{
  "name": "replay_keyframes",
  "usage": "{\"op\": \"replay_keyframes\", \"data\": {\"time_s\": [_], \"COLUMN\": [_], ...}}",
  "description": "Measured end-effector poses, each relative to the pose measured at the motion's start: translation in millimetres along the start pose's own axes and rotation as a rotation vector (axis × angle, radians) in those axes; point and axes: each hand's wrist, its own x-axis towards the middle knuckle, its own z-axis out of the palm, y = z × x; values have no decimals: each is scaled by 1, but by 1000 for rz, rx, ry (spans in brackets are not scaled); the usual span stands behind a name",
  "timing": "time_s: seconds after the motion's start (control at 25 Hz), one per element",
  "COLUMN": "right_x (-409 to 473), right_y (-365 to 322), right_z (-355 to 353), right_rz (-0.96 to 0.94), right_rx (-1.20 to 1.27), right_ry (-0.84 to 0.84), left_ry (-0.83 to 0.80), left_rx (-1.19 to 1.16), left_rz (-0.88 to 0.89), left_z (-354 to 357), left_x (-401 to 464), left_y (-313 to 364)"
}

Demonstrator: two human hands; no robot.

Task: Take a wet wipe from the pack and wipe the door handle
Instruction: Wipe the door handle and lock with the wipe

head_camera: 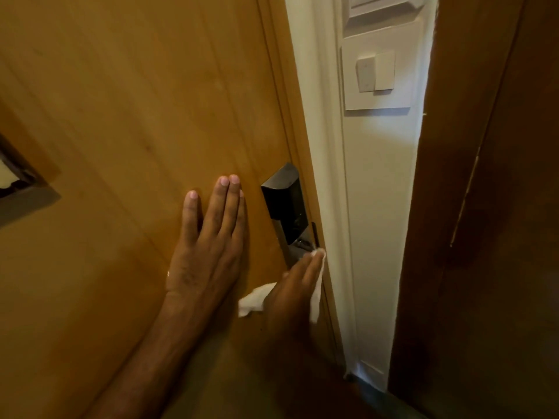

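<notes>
L hand [208,252] lies flat on the wooden door [121,131], palm down, fingers straight and spread a bit, tips just left of the dark lock unit [282,204]; it grips nothing. R hand [295,285] is lower and to the right, fingers extended and pressed over a white wet wipe [257,299], pinning it against the door hardware rather than curling round it. Wipe is bunched: one corner sticks out left of the hand, a strip hangs down along the hand's right side, and a small bit shows at the fingertips. Those fingertips sit at the bottom of the lock unit, on the metal plate near the door's edge. Door handle itself is hidden under R hand & wipe, so can't tell its shape or exact contact. Wipe pack not in view. Right of the door: white wall w/ a switch plate [378,75], then a dark brown wooden panel [484,237]. A dark framed item [21,192] is at the door's far left.
</notes>
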Motion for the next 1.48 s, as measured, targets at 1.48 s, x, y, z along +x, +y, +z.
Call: {"op": "replay_keyframes", "data": {"time_s": [1.48], "right_x": [-71], "right_y": [50], "right_z": [-26], "right_rz": [462], "right_rx": [288], "right_ry": [-388], "left_ry": [-15], "left_rx": [-95], "left_rz": [20], "left_z": [-4], "left_x": [-4], "left_y": [-2]}}
